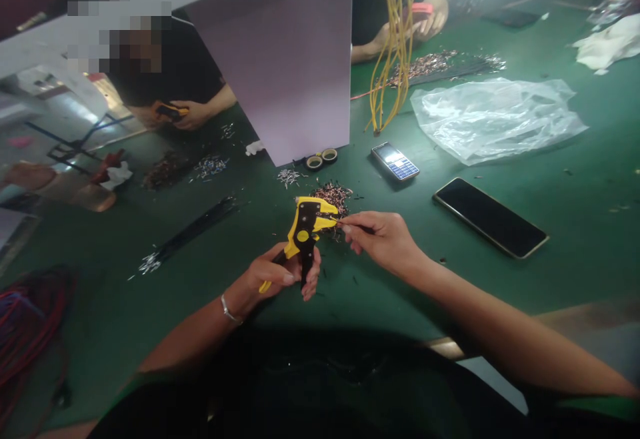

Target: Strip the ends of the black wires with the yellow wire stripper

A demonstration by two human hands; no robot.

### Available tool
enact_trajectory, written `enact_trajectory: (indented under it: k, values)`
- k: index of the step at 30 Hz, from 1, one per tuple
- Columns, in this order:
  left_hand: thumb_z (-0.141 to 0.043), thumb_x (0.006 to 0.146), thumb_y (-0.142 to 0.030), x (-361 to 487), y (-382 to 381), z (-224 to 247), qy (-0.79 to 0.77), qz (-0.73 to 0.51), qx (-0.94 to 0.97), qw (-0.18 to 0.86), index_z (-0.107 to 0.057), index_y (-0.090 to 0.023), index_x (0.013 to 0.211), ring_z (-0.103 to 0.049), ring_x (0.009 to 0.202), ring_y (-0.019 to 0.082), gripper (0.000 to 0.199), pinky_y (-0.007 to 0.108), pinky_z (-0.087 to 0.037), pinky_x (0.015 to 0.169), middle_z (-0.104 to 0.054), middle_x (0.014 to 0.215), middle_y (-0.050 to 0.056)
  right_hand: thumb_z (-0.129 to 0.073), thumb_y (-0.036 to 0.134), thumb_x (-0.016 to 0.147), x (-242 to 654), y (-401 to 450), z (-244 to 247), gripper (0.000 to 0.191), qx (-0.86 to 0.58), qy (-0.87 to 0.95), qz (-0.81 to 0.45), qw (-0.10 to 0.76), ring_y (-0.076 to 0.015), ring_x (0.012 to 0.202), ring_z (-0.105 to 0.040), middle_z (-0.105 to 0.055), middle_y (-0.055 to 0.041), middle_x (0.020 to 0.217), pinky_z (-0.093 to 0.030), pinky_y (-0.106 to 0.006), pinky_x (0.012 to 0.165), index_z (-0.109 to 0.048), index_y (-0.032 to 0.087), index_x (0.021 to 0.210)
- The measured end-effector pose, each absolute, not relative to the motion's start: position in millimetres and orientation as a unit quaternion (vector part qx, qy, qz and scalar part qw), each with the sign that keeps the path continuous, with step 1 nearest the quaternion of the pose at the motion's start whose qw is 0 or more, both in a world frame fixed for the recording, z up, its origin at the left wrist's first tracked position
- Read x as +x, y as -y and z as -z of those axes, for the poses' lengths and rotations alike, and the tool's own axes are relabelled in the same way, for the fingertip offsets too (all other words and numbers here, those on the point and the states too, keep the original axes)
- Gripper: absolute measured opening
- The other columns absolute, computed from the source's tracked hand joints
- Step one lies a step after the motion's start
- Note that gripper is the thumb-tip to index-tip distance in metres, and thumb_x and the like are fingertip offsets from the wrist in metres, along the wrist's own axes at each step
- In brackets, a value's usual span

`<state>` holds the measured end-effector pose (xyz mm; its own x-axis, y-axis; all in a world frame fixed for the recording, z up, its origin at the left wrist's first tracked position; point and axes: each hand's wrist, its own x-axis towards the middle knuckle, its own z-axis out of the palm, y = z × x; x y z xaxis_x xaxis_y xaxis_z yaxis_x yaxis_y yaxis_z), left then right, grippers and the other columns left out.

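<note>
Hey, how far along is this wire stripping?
Done: a pile of wire scraps lies ahead. In hand: the left hand grips a yellow wire stripper, and the right hand holds a wire at it. Left: a black wire bundle lies nearby; the exact amount remaining is unclear.

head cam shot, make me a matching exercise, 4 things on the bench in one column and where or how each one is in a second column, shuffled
Things
1. yellow wire stripper
2. black smartphone
3. keypad mobile phone
4. clear plastic bag

Place or state
A. crumpled on the green work mat, toward the far right
B. screen lit, just right of two small rolls of tape
C. screen dark, beyond the right forearm
D. gripped in the left hand

Right pairs: 1-D, 2-C, 3-B, 4-A
</note>
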<state>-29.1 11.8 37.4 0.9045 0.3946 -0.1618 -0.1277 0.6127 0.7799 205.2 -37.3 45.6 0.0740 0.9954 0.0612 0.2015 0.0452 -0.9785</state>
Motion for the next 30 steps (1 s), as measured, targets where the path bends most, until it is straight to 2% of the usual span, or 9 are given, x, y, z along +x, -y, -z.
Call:
enact_trajectory:
  k: [13, 30]
  values:
    - [-0.071, 0.061, -0.023, -29.6, -11.5, -37.5, -0.167, -0.128, 0.415, 0.885, -0.067, -0.008, 0.101, -0.059, 0.062, 0.02, 0.043, 0.037, -0.052, 0.057, -0.063, 0.079, 0.01, -0.059, 0.026, 0.083, 205.8, 37.5, -45.7, 0.021, -0.542, 0.553, -0.409, 0.482, -0.0095, 0.048, -0.057, -0.068, -0.0016, 0.067, -0.049, -0.026, 0.051, -0.077, 0.017, 0.085]
    - [-0.074, 0.069, -0.022, -28.3, -6.1, -39.5, -0.203, -0.155, 0.417, 0.872, -0.068, -0.009, 0.093, -0.058, 0.052, 0.015, 0.028, 0.031, -0.052, 0.049, -0.063, 0.068, 0.005, -0.058, 0.027, 0.082, 207.3, 36.5, -46.6, 0.022, -0.544, 0.548, -0.416, 0.479, -0.0101, 0.049, -0.056, -0.067, -0.0015, 0.066, -0.048, -0.027, 0.052, -0.078, 0.017, 0.086]
